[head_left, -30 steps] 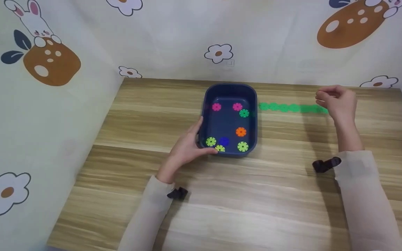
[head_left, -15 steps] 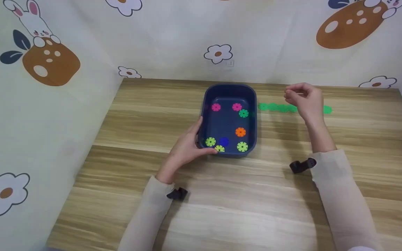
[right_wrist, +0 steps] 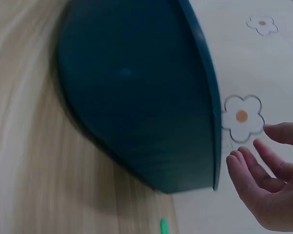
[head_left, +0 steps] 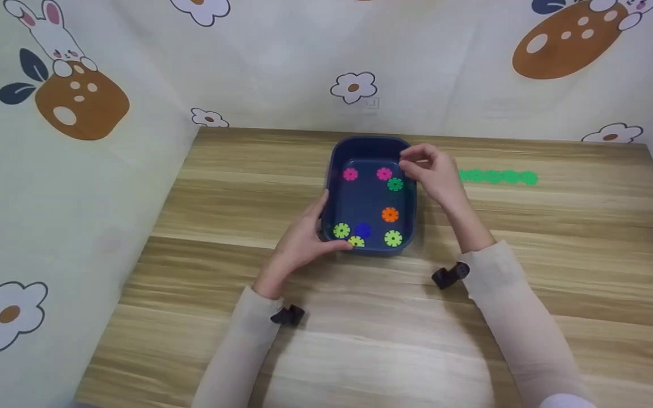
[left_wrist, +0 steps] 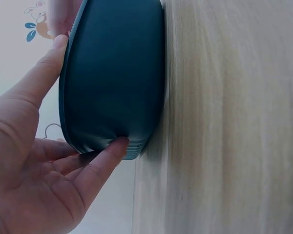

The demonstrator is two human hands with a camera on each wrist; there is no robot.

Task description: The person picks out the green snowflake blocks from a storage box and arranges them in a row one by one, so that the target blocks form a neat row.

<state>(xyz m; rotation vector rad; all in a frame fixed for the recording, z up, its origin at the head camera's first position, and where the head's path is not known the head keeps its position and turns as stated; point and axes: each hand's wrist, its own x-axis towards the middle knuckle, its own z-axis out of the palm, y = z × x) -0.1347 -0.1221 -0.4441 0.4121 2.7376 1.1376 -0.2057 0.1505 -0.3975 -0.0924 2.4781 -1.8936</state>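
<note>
A dark blue plastic box [head_left: 363, 195] stands on the table, holding several small notched discs: two pink, a green disc [head_left: 395, 184], an orange disc [head_left: 390, 215], a blue one and several yellow-green ones. My left hand [head_left: 308, 238] grips its near left corner, thumb over the rim and fingers against the outer wall, as the left wrist view also shows. Over the right rim hovers my right hand [head_left: 435, 173], fingers loosely bent. In the right wrist view this hand [right_wrist: 276, 175] has a gap between thumb and fingers with nothing in it.
A row of overlapping green discs [head_left: 502, 177] lies on the wooden table [head_left: 236, 187] right of the box, partly hidden by my right hand. A patterned cloth wall [head_left: 281, 62] rises behind the table and along its left side.
My right hand has moved left, from above the right end of the green row to the box's right rim. The left hand and the box have stayed put.
</note>
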